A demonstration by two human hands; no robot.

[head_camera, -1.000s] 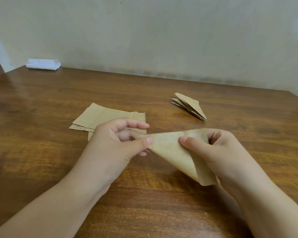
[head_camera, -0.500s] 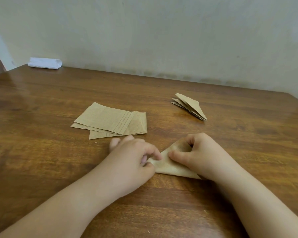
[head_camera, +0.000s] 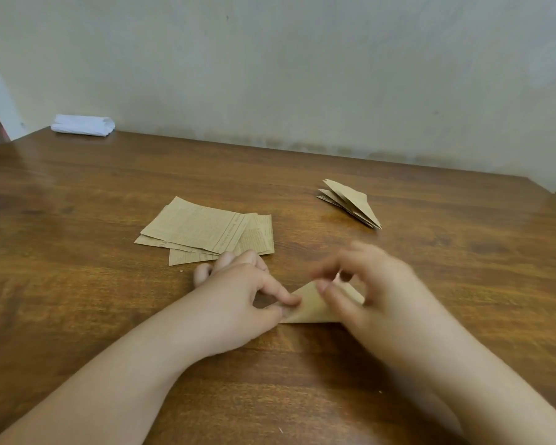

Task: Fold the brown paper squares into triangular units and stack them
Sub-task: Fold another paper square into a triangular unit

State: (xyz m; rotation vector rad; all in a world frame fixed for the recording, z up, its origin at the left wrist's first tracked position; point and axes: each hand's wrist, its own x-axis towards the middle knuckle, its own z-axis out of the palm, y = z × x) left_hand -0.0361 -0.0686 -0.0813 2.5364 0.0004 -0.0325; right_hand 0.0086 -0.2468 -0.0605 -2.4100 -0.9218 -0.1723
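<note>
A folded brown paper triangle [head_camera: 312, 308] lies flat on the wooden table [head_camera: 77, 284] between my hands. My left hand [head_camera: 238, 300] pinches its left corner between thumb and forefinger. My right hand [head_camera: 373, 293] is blurred with motion and covers the triangle's right part, thumb on the paper and fingers curled above it. A loose pile of flat brown paper squares [head_camera: 206, 232] lies just beyond my left hand. A stack of folded triangular units [head_camera: 350, 202] sits further back on the right.
A rolled white cloth or paper [head_camera: 82, 125] lies at the table's far left corner against the pale wall. The table's right edge shows at the far right.
The folded triangle went from held in the air down onto the table. My left hand keeps pinching its left corner while my right hand shifts over its right side.
</note>
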